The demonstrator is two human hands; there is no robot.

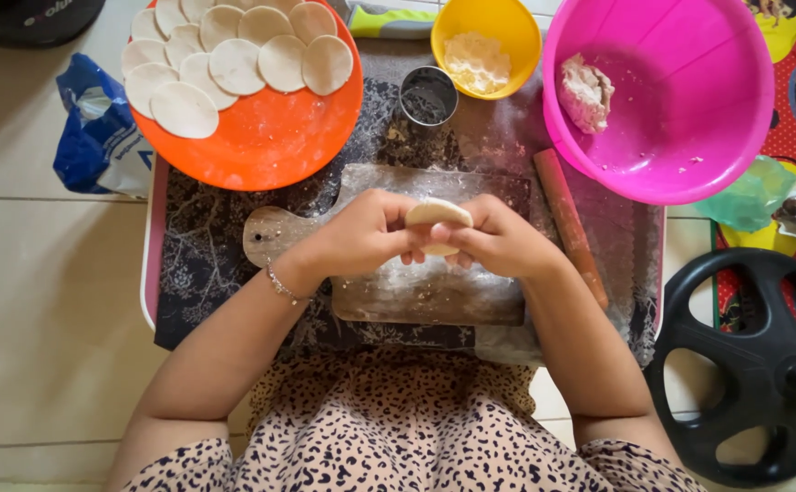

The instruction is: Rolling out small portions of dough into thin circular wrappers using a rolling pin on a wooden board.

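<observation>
Step in hand: a folded dough round [437, 219] is being pinched along its edge, judged as sealing.
Left hand [361, 235]: clamped on the dough from 9 o'clock.
Right hand [500, 240]: closed on it from 3 o'clock.
Dough place: held above the floured wooden board [416, 296].
Next move: steady pinching along the seam is called for.
Nearby: flat rounds on the orange plate [261, 146] at 11 o'clock; rolling pin [569, 223] at 3 o'clock.

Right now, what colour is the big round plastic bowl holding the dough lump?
Bright pink plastic bowl, head view.
</observation>
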